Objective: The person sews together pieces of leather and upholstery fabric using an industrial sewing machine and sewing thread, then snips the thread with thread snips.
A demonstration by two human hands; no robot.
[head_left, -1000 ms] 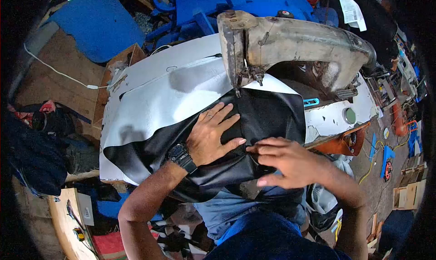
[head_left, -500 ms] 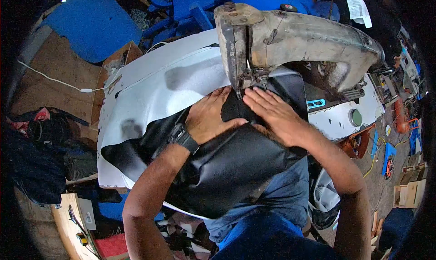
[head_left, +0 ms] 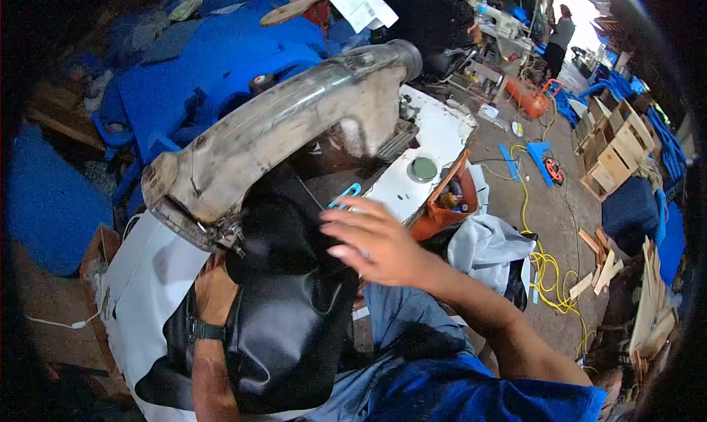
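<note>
Black leather-like material (head_left: 287, 333) is draped over my lap and the white table, running under the head of a worn sewing machine (head_left: 272, 120). My left hand (head_left: 216, 289), with a black watch (head_left: 207, 329) on its wrist, rests on the material just below the needle area. The machine head hides most of its fingers. Lifted above the material's right side, my right hand (head_left: 379, 241) is slightly blurred, its fingers stretched out and nothing visible in them. Just beyond its fingertips is a light-blue tool (head_left: 346, 195), partly hidden, on the machine bed.
A green round lid or tin (head_left: 423, 169) sits on the white tabletop (head_left: 442, 131). Beside it hangs an orange pouch (head_left: 449, 208). Yellow cable (head_left: 545, 275), wood pieces and wooden crates (head_left: 615, 149) occupy the floor at right. A person (head_left: 560, 39) stands far back by the bright opening.
My view has swung to the right. My right hand has left the material and risen towards the light-blue tool, while my left hand stays on the material by the needle area.
</note>
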